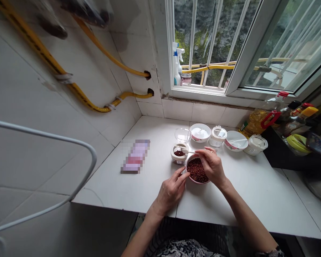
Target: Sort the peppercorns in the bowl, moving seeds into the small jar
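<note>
My right hand [211,166] pinches the handle of a small white spoon [185,151], whose head is over the mouth of a small jar [178,159]. Dark reddish-brown dried grains, perhaps peppercorns, lie inside this jar, and its clear lid [183,135] stands flipped up at the back. Just right of the jar, a bowl [198,182] with a pinkish outside is filled with the same grains. My left hand [172,189] grips the bowl's left rim with its fingertips. Part of the bowl is hidden under my right hand.
Behind stand a bowl of white powder [200,132], a lidded jar [218,136], a bowl with a white spoon [235,141] and another jar [256,144]. An oil bottle [259,117] and condiments stand right. A blurred purple packet [136,157] lies left.
</note>
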The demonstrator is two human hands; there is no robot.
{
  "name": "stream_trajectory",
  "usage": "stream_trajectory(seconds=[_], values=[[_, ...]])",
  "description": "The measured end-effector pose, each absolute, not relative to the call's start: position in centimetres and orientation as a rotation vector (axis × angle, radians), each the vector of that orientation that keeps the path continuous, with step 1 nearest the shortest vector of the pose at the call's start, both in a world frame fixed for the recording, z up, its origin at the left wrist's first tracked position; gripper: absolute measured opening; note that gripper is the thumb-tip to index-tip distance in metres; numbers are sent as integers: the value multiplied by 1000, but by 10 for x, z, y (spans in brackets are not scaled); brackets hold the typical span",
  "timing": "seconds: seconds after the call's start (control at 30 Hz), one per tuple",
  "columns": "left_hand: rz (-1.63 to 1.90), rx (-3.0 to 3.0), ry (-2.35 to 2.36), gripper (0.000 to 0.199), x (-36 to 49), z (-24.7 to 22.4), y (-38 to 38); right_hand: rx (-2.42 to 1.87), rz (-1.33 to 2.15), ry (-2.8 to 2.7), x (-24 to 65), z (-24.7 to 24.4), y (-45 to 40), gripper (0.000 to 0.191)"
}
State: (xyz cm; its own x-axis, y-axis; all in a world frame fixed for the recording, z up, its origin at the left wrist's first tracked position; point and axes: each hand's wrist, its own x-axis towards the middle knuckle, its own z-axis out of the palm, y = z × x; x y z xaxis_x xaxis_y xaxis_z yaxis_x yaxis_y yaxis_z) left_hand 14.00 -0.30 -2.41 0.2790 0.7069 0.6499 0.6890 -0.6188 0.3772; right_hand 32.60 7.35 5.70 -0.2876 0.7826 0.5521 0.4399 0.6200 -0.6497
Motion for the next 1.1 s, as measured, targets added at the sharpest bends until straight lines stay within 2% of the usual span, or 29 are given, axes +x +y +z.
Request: stream_trajectory(seconds=[0.17, 0.37, 0.73, 0.93, 1.1], values=[[1296, 2509, 1365, 41, 140, -23, -3, -1119, 570, -1869, 349, 58, 77, 18], [1307, 2495, 1361, 41, 140, -21, -3, -1122, 652, -2015, 345, 43, 77, 22], [1324, 2493, 1360, 41, 140, -22, -3, -1184, 853, -1760, 354, 53, 76, 19], [1294, 2498, 1373, 44, 139, -22, -3, -1179, 676, -1889, 353, 48, 78, 19], [1309, 2503, 1373, 42, 140, -22, -3, -1194, 703, -1869, 353, 47, 78, 19]])
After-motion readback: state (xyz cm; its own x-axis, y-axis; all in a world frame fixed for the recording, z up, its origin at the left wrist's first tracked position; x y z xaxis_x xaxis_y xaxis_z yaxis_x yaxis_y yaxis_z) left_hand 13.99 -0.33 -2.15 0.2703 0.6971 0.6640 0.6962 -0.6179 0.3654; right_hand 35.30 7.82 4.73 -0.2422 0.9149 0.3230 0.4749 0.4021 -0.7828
